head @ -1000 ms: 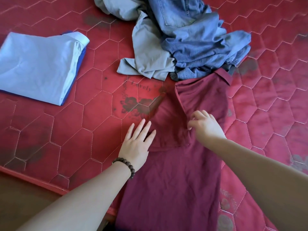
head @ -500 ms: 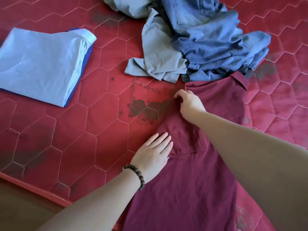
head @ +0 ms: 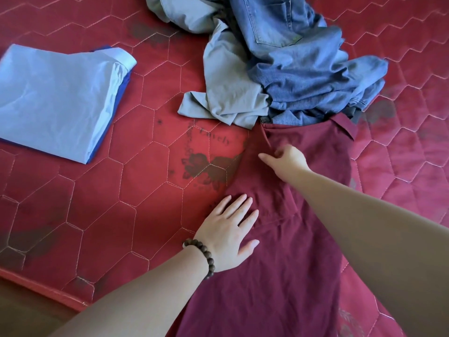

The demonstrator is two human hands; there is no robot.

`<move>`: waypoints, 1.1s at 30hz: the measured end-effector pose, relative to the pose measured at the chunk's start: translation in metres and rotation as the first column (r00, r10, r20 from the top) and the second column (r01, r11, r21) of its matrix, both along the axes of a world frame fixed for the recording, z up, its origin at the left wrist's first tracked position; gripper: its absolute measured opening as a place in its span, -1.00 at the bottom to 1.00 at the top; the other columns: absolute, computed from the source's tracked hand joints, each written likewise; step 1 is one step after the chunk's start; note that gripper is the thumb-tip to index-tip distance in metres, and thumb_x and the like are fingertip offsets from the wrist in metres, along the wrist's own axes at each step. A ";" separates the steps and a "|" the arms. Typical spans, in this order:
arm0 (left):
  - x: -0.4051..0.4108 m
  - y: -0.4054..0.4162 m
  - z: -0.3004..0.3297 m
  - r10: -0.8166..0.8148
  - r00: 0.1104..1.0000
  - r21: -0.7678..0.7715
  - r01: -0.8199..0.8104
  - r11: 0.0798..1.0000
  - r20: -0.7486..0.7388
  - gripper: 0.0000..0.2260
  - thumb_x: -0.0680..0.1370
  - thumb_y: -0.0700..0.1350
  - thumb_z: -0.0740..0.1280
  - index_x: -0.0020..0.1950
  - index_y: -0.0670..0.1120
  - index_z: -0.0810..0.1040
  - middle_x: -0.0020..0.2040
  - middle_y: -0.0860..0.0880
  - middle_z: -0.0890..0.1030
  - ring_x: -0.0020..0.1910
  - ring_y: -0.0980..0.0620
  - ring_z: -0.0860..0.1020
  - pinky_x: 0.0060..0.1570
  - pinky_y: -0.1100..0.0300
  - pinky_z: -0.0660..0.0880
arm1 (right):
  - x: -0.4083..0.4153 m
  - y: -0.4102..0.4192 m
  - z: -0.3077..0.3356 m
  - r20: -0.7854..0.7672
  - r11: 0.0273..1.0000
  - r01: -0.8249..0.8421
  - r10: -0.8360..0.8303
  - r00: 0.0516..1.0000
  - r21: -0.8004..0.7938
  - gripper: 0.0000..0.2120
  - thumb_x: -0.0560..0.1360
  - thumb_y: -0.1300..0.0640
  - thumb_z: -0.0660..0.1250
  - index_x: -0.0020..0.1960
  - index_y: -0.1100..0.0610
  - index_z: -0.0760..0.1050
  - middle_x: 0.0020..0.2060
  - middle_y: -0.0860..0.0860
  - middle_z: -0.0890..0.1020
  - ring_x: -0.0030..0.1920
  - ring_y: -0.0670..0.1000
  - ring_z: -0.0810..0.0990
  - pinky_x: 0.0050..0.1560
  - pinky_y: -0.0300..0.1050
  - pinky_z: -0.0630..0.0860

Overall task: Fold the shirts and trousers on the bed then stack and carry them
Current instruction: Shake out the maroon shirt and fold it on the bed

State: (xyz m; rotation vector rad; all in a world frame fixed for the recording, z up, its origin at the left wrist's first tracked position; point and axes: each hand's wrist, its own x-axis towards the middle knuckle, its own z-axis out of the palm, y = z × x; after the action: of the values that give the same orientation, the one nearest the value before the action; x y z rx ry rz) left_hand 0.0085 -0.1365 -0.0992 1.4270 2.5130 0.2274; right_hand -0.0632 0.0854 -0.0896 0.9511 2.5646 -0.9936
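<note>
A maroon collared shirt lies flat on the red quilted mattress, its collar at the far end and its left sleeve folded inward. My left hand, wearing a bead bracelet, rests flat with spread fingers on the shirt's left edge. Farther up, my right hand pinches the fabric near the folded sleeve's upper edge. A folded light blue shirt lies on a darker blue garment at the far left. A heap of blue jeans and a grey-blue garment sits behind the collar.
The mattress's front edge runs across the lower left, with brown floor below it. Dark printed flowers and lettering mark the mattress beside the shirt. Bare mattress lies between the folded stack and the maroon shirt.
My right hand moved up along the folded sleeve toward the collar, then drew back slightly to the right. My left hand slid a little to the right onto the shirt's edge.
</note>
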 end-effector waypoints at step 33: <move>-0.049 0.045 -0.027 0.039 0.987 -0.078 -0.051 0.996 -0.153 -0.42 0.57 0.15 -0.03 0.57 -0.04 0.10 0.57 -0.05 0.11 0.56 -0.04 0.02 0.50 -0.10 -0.03 | 0.134 -0.040 -0.039 0.064 0.818 -0.296 0.305 0.950 0.493 -0.39 0.59 -0.23 -0.14 0.57 0.01 -0.05 0.56 -0.06 -0.03 0.55 -0.03 -0.14 0.52 0.14 -0.15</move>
State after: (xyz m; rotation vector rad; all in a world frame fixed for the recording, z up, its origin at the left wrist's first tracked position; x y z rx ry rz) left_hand -0.0408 -0.0913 -0.1262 1.4060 2.6437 0.0233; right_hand 0.0710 0.0451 -0.1289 0.5955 2.9262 -0.2499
